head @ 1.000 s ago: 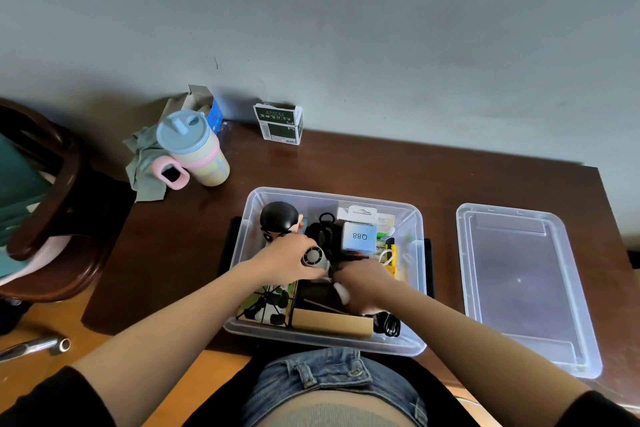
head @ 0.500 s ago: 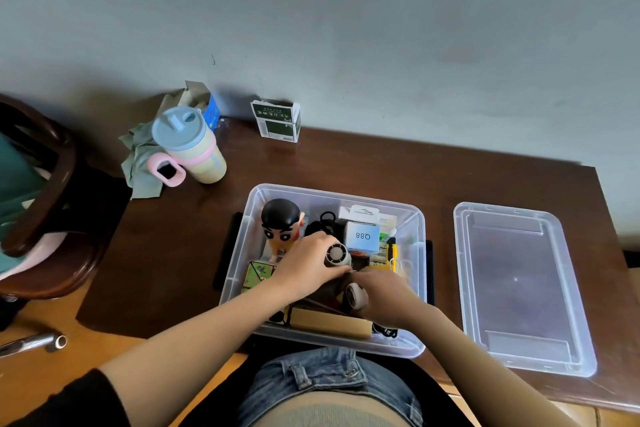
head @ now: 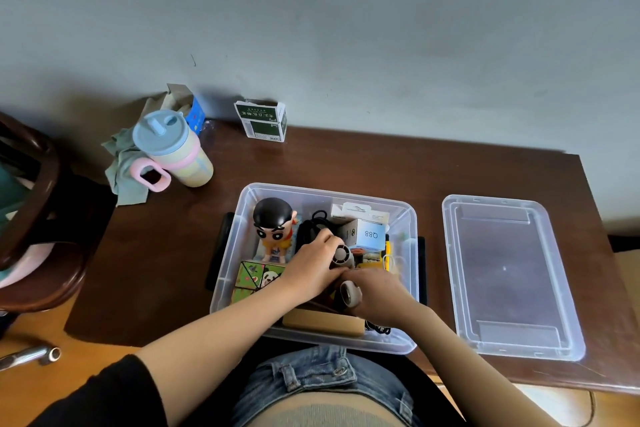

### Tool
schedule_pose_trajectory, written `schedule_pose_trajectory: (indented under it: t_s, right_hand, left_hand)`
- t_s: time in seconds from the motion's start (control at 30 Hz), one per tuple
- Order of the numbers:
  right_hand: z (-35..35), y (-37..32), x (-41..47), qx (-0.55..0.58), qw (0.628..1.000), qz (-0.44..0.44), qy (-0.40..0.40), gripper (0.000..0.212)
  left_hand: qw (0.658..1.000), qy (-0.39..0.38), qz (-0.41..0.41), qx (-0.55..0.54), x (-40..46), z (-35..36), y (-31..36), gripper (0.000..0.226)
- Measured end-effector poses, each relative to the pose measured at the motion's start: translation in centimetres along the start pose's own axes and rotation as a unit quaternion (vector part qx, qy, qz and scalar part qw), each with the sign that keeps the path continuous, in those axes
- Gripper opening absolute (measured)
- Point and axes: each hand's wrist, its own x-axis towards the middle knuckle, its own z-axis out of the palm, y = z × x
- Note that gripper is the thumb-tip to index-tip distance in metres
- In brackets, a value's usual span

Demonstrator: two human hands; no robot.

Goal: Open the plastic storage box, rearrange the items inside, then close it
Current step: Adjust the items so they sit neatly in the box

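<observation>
dark table (head: pixel 346 163): both hands, left (head: pixel 311 270), right (head: pixel 377 295), inside the open box (head: pixel 410 218).

Landmark: my tumbler (head: pixel 173 149), pastel body, blue lid, pink handle, standing upright at the far left of the dark wooden desk (head: pixel 346 163). Behind and left of the tumbler, touching it: crumpled grey-green cloth (head: pixel 121 170). Just behind the tumbler, against the grey wall (head: pixel 346 28): opened carton with a blue side (head: pixel 192 111). Right of the tumbler, also at the wall, apart from it: small green-and-white box (head: pixel 263 121), top torn open, upright. Far left of the tumbler, off the desk: dark wooden chair (head: pixel 38 218), curved back. Below the tumbler, well apart, near my left arm: metal tube end (head: pixel 34 355) over the orange floor.
</observation>
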Motion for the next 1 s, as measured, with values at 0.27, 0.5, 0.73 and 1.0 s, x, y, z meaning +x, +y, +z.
schedule_pose_trajectory:
  t_s: [0.27, 0.5, 0.73, 1.0]
  right_hand:
    - [0.7, -0.3, -0.2, 0.001, 0.999, 0.025, 0.03, 0.019]
    - [0.1, -0.5, -0.4, 0.009, 0.999, 0.012, 0.028, 0.027]
    - [0.0, -0.8, -0.5, 0.018, 0.999, 0.013, 0.031, 0.036]
    - [0.3, -0.5, -0.8, 0.03, 0.999, 0.026, 0.035, 0.033]
  left_hand:
    - [0.97, -0.061, 0.163, 0.172, -0.5, -1.7, 0.3, 0.061]
    - [0.969, -0.06, 0.14, 0.194, 1.3, -2.4, 2.5, 0.076]
    - [0.979, -0.026, 0.101, 0.178, 0.8, -1.3, 1.8, 0.075]
    - [0.999, -0.024, 0.01, 0.043, 0.2, 0.5, 0.9, 0.064]
